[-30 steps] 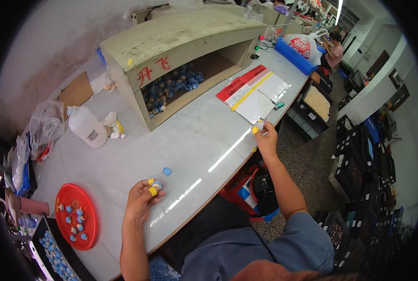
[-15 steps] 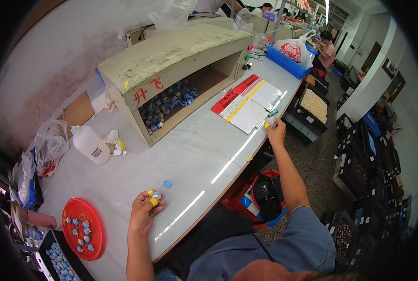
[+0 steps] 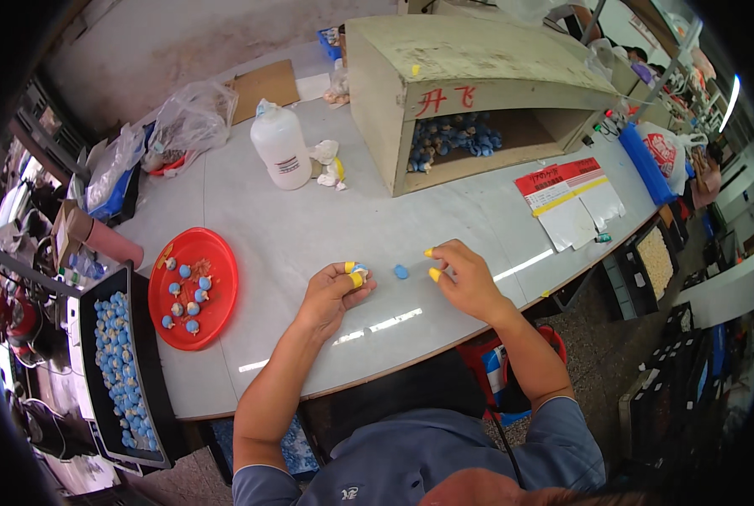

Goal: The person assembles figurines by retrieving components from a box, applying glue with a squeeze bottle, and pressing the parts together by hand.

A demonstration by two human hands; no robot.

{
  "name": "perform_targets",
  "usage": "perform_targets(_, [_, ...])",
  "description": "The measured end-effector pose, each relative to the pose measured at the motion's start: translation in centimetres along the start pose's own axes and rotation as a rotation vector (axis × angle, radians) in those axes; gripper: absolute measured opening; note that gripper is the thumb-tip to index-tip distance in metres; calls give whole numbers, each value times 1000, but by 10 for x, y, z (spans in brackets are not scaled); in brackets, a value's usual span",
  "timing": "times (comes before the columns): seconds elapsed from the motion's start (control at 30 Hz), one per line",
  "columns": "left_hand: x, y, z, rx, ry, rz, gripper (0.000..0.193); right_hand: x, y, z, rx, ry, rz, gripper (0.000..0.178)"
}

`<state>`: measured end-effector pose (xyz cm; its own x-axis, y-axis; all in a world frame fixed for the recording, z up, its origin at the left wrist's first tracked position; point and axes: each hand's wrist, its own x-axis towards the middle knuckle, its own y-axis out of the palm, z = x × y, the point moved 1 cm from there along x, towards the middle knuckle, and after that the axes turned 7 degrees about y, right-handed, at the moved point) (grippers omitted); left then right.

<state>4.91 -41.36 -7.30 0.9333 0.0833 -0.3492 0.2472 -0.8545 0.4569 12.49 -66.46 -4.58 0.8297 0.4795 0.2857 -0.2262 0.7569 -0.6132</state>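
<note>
My left hand (image 3: 333, 297) is closed in a pinch, yellow covers on its thumb and a fingertip. Between those tips sits a small blue-and-white figure piece (image 3: 362, 269), mostly covered by the fingers. A loose small blue piece (image 3: 401, 272) lies on the grey tabletop (image 3: 309, 244), between my two hands. To its right hovers my right hand (image 3: 468, 282), thumb and forefinger apart, with nothing seen between the yellow-covered tips. At the far left, a red round tray (image 3: 216, 291) carries several small blue-and-pale pieces.
A black bin (image 3: 159, 396) of blue pieces stands left of the table. Behind are a white bottle (image 3: 281, 148) and a cream box-like shelf (image 3: 381, 101) holding blue pieces. Printed sheets (image 3: 567, 207), a small green-topped item (image 3: 603, 238) and a blue crate (image 3: 643, 164) are right.
The view has turned left. My right hand has come back from beside the printed sheets toward my left hand, and its fingers are now apart. My left hand keeps its pinch on the piece.
</note>
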Motion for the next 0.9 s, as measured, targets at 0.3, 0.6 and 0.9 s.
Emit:
perform_targets(0.3, [-2,-9,4,-54,35,-47,29,24,37,18,-231,-207,345,32])
perform_targets(0.6, [-2,-6,2,-72,53,-71,30,68,42,-14,31,114,474,22])
perform_targets(0.9, [-1,-8,6,-90,61,-82,32,69,48,-13,-119,-59,450,21])
